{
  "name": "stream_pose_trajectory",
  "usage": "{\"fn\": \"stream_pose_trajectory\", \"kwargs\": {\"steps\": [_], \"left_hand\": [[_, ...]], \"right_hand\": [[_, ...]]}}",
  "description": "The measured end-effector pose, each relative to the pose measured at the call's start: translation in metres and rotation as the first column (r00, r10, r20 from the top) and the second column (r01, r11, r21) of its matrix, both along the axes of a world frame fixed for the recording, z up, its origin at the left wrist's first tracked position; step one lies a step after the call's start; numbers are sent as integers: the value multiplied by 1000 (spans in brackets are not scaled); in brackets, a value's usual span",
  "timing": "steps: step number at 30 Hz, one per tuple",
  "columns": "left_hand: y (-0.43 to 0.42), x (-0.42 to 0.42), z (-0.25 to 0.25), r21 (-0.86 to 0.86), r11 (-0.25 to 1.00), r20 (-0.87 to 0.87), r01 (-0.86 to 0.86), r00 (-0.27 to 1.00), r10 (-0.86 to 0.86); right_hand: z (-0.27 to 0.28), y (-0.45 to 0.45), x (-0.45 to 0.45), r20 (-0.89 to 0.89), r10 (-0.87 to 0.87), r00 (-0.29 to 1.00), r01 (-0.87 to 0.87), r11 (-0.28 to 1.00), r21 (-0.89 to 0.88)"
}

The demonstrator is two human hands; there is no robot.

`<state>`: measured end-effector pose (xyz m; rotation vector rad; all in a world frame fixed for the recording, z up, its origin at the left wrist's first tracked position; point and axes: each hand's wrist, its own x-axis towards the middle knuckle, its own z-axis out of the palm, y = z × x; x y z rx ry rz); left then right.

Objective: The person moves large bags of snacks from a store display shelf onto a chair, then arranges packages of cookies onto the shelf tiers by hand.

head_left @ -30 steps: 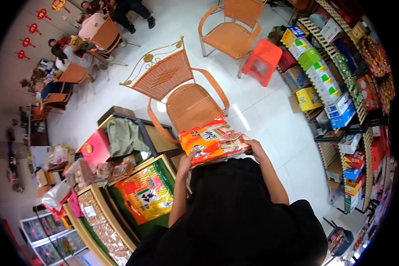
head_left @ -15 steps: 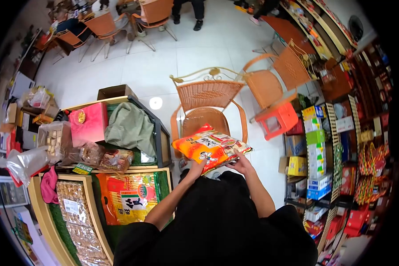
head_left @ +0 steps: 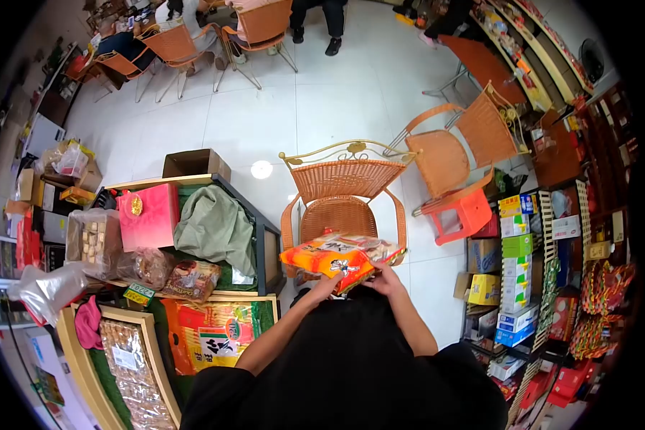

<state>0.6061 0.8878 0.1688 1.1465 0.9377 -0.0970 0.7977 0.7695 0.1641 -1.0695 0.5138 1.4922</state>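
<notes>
An orange and red snack bag (head_left: 340, 256) with printed lettering is held in front of my body, above the seat of a wicker chair (head_left: 347, 179). My left hand (head_left: 325, 285) grips the bag's near left edge. On its near right edge my right hand (head_left: 385, 278) is closed, thumb on top. The fingers beneath the bag are hidden. To the left, a similar large orange and yellow snack bag (head_left: 211, 333) lies in a wooden-framed display bin lined with green.
A display stand to the left bears a pink box (head_left: 147, 215), a grey-green cloth (head_left: 215, 228) and packaged snacks. Right are another wicker chair (head_left: 437, 154), a red stool (head_left: 455, 215) and shelves of boxes (head_left: 516, 276). People sit on chairs at the far left.
The snack bag has tipped so its top face looks flatter and its front edge shows more. The surroundings have shifted slightly downward and right in view.
</notes>
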Motion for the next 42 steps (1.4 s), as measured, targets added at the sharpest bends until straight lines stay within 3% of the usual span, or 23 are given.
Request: {"fn": "stream_pose_trajectory", "kwargs": {"steps": [1,3,4,5,7,8,9,11,13,15,17,19,20,21,22,25,26,27,29,30,34,37,42], "left_hand": [[7,2,8,-3,1000,-20,5,1000,-5],[21,6,25,-214,969,-89,122,986,-144],[21,7,21,-241,969,-98,58,992,-83],[21,7,18,-240,969,-130,52,988,-85],[16,17,22,-343,931,-122,-125,989,88],[9,25,33,-357,904,-110,-235,972,209],[6,39,36,-372,889,-160,-267,962,222],[-7,57,24,-426,838,-212,-340,939,273],[-17,75,3,-442,832,-286,-336,931,224],[-26,101,-10,-302,930,-272,-210,954,127],[-38,115,-38,-156,985,-174,-68,984,40],[-36,139,-33,-65,998,-174,-23,985,11],[-40,140,-46,-57,998,-138,-26,990,17],[-40,143,-49,-71,995,-64,-65,996,60],[-41,144,-50,-66,994,-76,-92,993,86],[-30,137,-39,-72,995,-146,-66,988,55],[-28,133,-35,-110,985,-218,-132,970,105],[-27,130,-31,-142,970,-287,-198,946,151],[-26,111,-39,-148,972,-303,-184,944,132],[-26,103,-41,-147,968,-343,-205,928,145],[-18,86,-46,-105,971,-419,-215,895,153],[-13,78,-51,-43,977,-409,-211,896,175],[-4,60,-39,-13,918,-415,-397,837,356]], "right_hand": [[-1,6,9,33,28,999,-28,1000,-4],[-9,22,27,106,67,992,-72,996,46],[-19,31,38,67,98,993,-107,983,146],[-29,40,50,57,151,987,-157,979,128],[-6,66,65,154,238,959,-255,962,97],[-29,78,72,93,302,949,-314,933,177],[-51,85,96,71,374,925,-380,893,243],[-66,94,119,134,501,855,-519,833,192],[-102,97,140,-40,510,859,-483,835,264],[-152,95,162,-65,537,841,-520,836,173],[-152,99,165,228,251,941,-275,958,81],[-224,83,167,400,249,882,-166,959,-230],[-225,73,167,386,253,887,-166,956,-243],[-225,66,168,504,534,679,-239,810,-536],[-224,60,167,486,778,398,-203,592,-780],[-244,35,163,514,787,342,-261,605,-752],[-260,23,160,625,737,257,-250,675,-694],[-272,14,163,628,732,263,-247,681,-690],[-287,4,172,545,742,390,-583,657,-477],[-287,0,169,499,681,536,-536,731,-421],[-247,2,172,367,646,670,-470,751,-464],[-229,4,174,342,620,706,-449,766,-460],[-230,3,173,399,566,722,-406,812,-419]]}}
